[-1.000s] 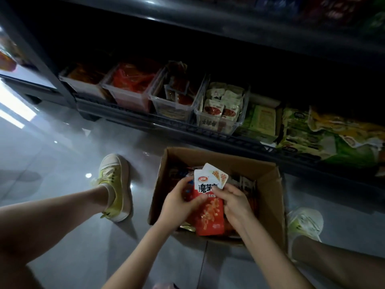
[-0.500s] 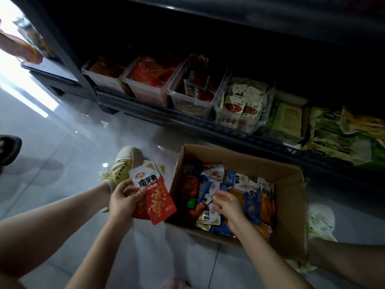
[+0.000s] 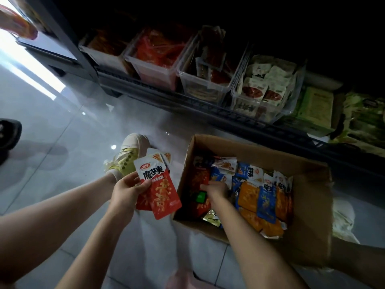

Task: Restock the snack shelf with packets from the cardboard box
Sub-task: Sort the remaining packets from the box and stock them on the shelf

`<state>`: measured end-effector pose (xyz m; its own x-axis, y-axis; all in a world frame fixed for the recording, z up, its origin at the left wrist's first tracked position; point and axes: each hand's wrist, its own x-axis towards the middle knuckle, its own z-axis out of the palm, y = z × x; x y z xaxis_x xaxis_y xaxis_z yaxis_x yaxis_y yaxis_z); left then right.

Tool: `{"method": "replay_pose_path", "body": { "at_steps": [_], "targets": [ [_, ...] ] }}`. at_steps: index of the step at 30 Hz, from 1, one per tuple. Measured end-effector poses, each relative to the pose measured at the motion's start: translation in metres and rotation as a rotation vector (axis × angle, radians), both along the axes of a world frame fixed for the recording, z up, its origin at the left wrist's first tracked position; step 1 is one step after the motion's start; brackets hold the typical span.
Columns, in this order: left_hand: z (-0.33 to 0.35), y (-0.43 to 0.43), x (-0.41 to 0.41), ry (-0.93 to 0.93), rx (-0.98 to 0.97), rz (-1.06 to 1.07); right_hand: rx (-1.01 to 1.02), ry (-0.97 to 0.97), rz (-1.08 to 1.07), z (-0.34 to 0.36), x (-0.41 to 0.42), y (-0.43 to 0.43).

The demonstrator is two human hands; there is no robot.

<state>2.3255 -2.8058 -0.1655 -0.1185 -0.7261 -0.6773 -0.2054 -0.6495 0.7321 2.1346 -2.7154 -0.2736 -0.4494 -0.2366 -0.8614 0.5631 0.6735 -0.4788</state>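
An open cardboard box stands on the floor, filled with red, blue and orange snack packets. My left hand holds a small stack of red and white packets to the left of the box. My right hand is inside the box at its left side, fingers curled down among the red packets; whether it grips one is hidden. The low snack shelf runs behind the box, with clear bins of packets on it.
Clear bins of red and white packets line the shelf, with green packs to the right. My yellow shoe is left of the box and another shoe right of it. A dark shoe shows at the far left.
My left hand carried the red packets out of the box to its left and holds them there. My right hand went down into the box and shifted left among the packets.
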Motion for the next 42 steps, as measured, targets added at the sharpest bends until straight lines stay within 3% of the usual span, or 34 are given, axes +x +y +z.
{"method": "replay_pose_path", "body": {
  "at_steps": [6, 12, 16, 19, 24, 31, 38, 42],
  "targets": [
    [0.023, 0.006, -0.018, 0.075, 0.046, -0.019, -0.048, -0.122, -0.096, 0.04, -0.043, 0.045],
    [0.054, 0.033, -0.054, 0.221, 0.011, -0.077, -0.292, -0.065, -0.145, 0.13, -0.085, 0.102],
    [0.085, 0.054, -0.088, 0.268, 0.014, -0.155, -0.578, -0.051, -0.228, 0.199, -0.098, 0.118],
    [0.112, 0.063, -0.117, 0.316, -0.022, -0.195, -0.715, 0.005, -0.133, 0.243, -0.093, 0.124],
    [0.155, 0.074, -0.155, 0.375, -0.128, -0.197, -0.57, 0.329, 0.135, 0.275, -0.078, 0.128],
    [0.199, 0.077, -0.18, 0.406, -0.272, -0.246, -0.531, 0.511, 0.252, 0.319, -0.101, 0.13],
    [0.254, 0.085, -0.23, 0.464, -0.401, -0.504, -0.703, 0.548, 0.159, 0.374, -0.145, 0.118],
    [0.28, 0.089, -0.26, 0.511, -0.414, -0.545, -0.635, 0.67, 0.085, 0.402, -0.174, 0.132]
  ]
}}
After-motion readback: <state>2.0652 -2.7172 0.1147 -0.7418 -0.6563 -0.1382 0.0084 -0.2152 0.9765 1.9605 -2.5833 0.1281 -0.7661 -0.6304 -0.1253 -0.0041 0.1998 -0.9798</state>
